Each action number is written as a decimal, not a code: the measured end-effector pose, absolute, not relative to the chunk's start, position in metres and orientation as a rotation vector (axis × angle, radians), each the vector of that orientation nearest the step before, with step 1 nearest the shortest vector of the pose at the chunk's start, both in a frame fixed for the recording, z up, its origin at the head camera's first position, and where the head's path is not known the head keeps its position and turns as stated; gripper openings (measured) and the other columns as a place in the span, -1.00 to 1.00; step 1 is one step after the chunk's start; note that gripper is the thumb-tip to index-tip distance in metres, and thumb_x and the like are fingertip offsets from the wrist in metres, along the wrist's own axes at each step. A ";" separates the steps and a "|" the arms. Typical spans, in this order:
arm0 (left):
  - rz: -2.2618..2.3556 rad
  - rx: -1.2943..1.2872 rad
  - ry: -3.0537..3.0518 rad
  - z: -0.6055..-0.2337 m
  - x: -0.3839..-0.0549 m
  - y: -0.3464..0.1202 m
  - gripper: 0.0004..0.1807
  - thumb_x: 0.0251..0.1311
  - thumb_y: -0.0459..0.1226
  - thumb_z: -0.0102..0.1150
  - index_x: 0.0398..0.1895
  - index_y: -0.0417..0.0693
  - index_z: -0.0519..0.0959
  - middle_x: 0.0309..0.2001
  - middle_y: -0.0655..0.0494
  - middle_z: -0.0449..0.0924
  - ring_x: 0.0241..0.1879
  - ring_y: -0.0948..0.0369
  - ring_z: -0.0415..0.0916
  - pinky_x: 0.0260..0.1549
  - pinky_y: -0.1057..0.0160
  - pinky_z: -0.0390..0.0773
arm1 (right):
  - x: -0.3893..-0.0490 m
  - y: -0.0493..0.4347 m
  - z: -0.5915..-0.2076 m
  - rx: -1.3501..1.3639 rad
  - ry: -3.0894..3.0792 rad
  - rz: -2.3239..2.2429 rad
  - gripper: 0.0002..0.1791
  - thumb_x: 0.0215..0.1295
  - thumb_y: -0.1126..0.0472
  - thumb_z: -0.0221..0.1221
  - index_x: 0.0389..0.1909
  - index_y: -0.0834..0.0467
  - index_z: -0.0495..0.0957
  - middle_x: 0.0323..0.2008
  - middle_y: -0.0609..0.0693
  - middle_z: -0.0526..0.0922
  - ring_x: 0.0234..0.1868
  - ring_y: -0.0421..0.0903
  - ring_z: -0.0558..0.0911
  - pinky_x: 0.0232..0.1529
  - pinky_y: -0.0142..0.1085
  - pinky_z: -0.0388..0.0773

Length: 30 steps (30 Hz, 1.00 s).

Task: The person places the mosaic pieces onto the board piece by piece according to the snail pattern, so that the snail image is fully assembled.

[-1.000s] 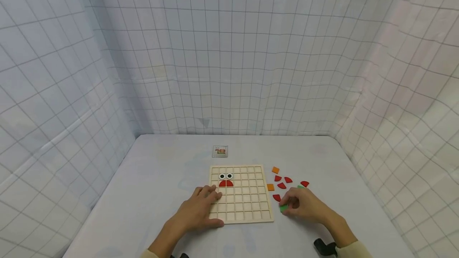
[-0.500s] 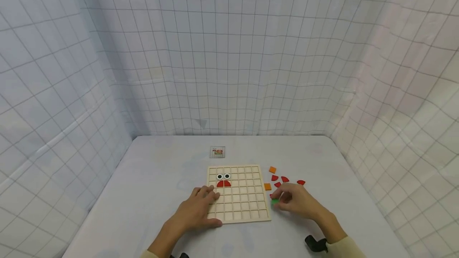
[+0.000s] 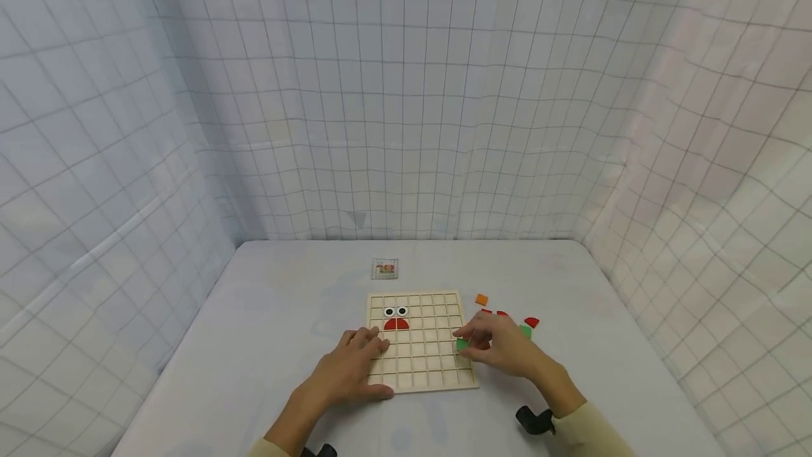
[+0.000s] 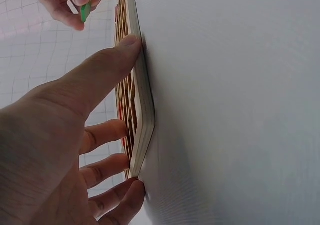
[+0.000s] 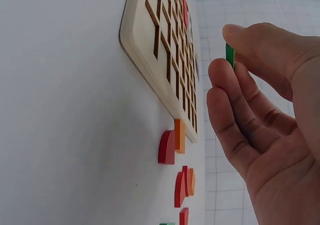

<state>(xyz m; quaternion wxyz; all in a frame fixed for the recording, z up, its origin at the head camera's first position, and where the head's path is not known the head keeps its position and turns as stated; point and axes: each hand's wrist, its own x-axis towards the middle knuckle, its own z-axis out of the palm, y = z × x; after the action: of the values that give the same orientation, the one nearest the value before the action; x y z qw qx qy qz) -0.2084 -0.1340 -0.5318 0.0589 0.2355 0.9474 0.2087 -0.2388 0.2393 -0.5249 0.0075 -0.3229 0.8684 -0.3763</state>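
A pale wooden grid board lies on the table. My left hand rests on its left side, fingers spread, thumb along the near edge. My right hand pinches a small green tile between thumb and fingertips. In the head view this tile appears over the board's right edge; the right wrist view shows the green tile edge-on and raised. Two round eye tiles sit in cells at the board's upper left. Directly below them are two red quarter-round tiles.
Loose tiles lie right of the board: an orange square, red quarter-rounds and a green piece, some partly behind my right hand. Behind the board is a small picture card. Grid-patterned cloth walls stand around the table.
My right hand has lifted the green tile from the table at the right and carried it leftward to the board's right edge. The left hand stays on the board.
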 end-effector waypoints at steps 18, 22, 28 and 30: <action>0.560 0.744 2.895 -0.530 -0.212 -0.133 0.03 0.15 0.32 0.74 0.57 -0.01 0.64 0.66 -0.21 0.48 0.50 -0.29 0.49 0.02 -0.40 0.85 | -0.268 0.175 -0.527 -1.022 2.752 -1.046 -0.84 0.51 0.24 0.57 0.02 0.02 0.88 -0.08 -0.11 0.87 -0.20 -0.42 0.72 -0.05 -0.42 0.79; 0.571 0.737 2.893 -0.529 -0.213 -0.134 0.04 0.14 0.32 0.74 0.58 -0.02 0.64 0.67 -0.21 0.48 0.51 -0.29 0.49 -0.01 -0.41 0.85 | -0.274 0.163 -0.528 -1.032 2.720 -1.046 -0.87 0.51 0.28 0.54 -0.03 0.03 0.89 -0.08 -0.08 0.87 -0.18 -0.41 0.73 -0.03 -0.42 0.77; 0.579 0.751 2.885 -0.531 -0.211 -0.134 0.03 0.15 0.33 0.73 0.56 -0.02 0.64 0.66 -0.21 0.48 0.50 -0.28 0.49 -0.06 -0.39 0.86 | -0.277 0.152 -0.533 -1.028 2.722 -1.029 -0.86 0.47 0.33 0.53 -0.07 0.03 0.91 -0.08 -0.09 0.87 -0.16 -0.39 0.66 -0.04 -0.45 0.70; 0.574 0.754 2.887 -0.532 -0.212 -0.134 0.04 0.15 0.34 0.72 0.56 -0.02 0.64 0.66 -0.21 0.48 0.49 -0.28 0.49 -0.05 -0.38 0.86 | -0.278 0.149 -0.534 -1.028 2.736 -1.010 -0.87 0.48 0.33 0.52 -0.08 0.04 0.91 -0.07 -0.10 0.87 -0.14 -0.39 0.64 -0.04 -0.45 0.69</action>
<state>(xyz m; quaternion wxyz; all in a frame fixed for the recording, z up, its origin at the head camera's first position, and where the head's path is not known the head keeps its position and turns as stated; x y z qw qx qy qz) -0.2115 -0.1339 -0.5320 0.0517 0.2478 0.9489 0.1886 -0.2785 0.1493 -0.5340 0.0247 -0.3325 0.8844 -0.3266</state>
